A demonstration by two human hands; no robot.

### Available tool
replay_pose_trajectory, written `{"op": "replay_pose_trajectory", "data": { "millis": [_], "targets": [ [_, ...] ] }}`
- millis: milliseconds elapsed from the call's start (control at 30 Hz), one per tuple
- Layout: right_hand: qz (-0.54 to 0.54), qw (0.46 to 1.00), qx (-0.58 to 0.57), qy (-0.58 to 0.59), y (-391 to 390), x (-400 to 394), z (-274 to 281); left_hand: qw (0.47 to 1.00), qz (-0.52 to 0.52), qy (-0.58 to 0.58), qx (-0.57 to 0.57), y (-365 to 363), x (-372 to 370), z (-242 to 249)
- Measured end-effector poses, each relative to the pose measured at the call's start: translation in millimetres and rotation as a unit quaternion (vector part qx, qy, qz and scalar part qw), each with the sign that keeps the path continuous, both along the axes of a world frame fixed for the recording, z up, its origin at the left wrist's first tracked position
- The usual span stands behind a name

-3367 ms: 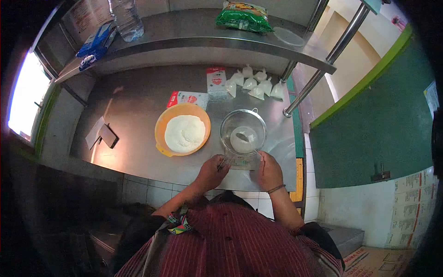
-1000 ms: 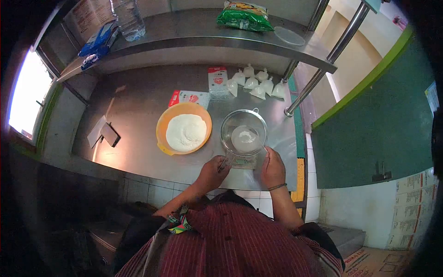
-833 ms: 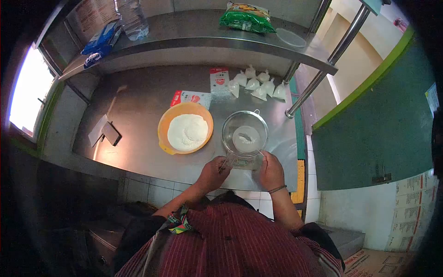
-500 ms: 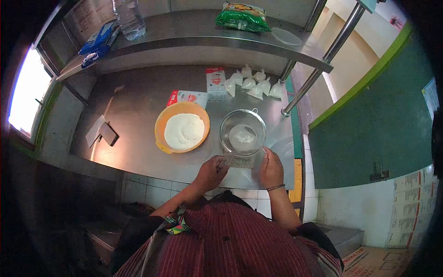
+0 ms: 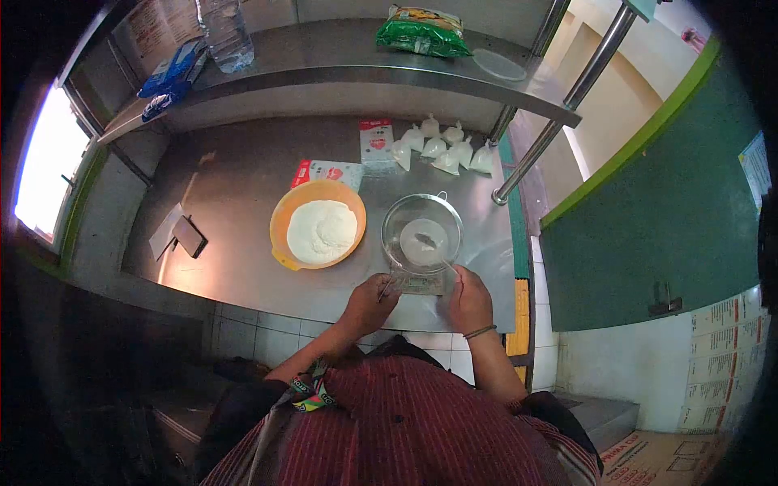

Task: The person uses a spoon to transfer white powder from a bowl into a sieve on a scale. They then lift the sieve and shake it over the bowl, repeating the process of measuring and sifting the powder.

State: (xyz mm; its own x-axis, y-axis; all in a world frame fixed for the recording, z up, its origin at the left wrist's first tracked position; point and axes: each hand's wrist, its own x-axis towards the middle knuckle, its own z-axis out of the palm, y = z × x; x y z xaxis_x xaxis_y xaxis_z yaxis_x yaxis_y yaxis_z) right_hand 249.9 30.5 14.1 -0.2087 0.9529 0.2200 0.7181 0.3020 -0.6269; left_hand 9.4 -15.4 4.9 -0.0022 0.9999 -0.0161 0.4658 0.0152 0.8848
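Note:
A round wire-mesh sieve (image 5: 391,217) is in front of me, with a pale round area and a little white powder showing inside it. My left hand (image 5: 371,304) is closed at its near left side, around what looks like the sieve's wire handle. My right hand (image 5: 470,300) pinches a thin handle that reaches over the sieve's near rim; it looks like a spoon (image 5: 426,240), its bowl dark against the powder. Partly hidden under the sieve is a flat kitchen scale (image 5: 420,285). Left of it stands an orange bowl (image 5: 279,231) holding white flour (image 5: 322,231).
Several tied bags of white powder (image 5: 434,147) sit behind the sieve. Two red-and-white boxes (image 5: 377,139) stand near them. A dark phone-like object (image 5: 190,236) is at the left. An overhead shelf (image 5: 340,73) carries a green packet (image 5: 421,36) and a water bottle (image 5: 227,36).
My right hand has moved slightly left and the spoon's tip now shows over the powder in the sieve. My left hand stays nearly in place. The view has shifted slightly.

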Motion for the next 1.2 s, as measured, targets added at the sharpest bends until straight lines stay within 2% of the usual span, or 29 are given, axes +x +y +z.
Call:
{"op": "replay_pose_trajectory", "data": {
  "millis": [100, 167, 300, 367, 567, 700, 767, 900, 967, 1067, 1200],
  "targets": [
    [-0.017, 0.999, 0.031, 0.005, 5, -1, 7, 0.999, -0.019, 0.012, 0.023, 1, -2, 4],
    [-0.036, 0.999, 0.037, 0.006, 6, -3, 13, 1.000, -0.020, 0.005, -0.010, 1, -2, 9],
    [-0.019, 1.000, 0.014, 0.008, 9, -2, 3, 1.000, -0.010, -0.006, -0.003, 3, -1, -2],
    [0.010, 0.999, 0.044, 0.025, 6, -3, 3, 0.996, -0.021, 0.038, 0.072, 4, -2, -4],
    [0.044, 0.999, 0.017, 0.015, 6, -2, 4, 1.000, -0.011, 0.009, -0.005, 6, -2, 9],
    [0.016, 0.999, 0.030, -0.009, 12, 0, 0, 1.000, -0.008, 0.026, 0.001, 6, -3, 10],
    [-0.019, 0.998, 0.064, 0.018, 15, 2, -4, 0.998, -0.022, 0.017, 0.048, 7, -6, 1],
    [-0.039, 0.998, 0.055, 0.004, 17, 0, 5, 1.000, -0.009, 0.007, 0.011, 9, -5, -7],
    [-0.024, 1.000, 0.012, 0.000, 20, 1, -2, 1.000, -0.011, 0.006, 0.024, 9, -5, -7],
    [-0.016, 0.999, 0.027, -0.011, 17, -3, 4, 1.000, -0.017, 0.019, -0.004, 8, -5, 9],
    [-0.046, 0.998, 0.043, 0.006, 24, 0, 2, 0.999, -0.020, 0.029, 0.005, 9, -6, 0]
  ]
}}
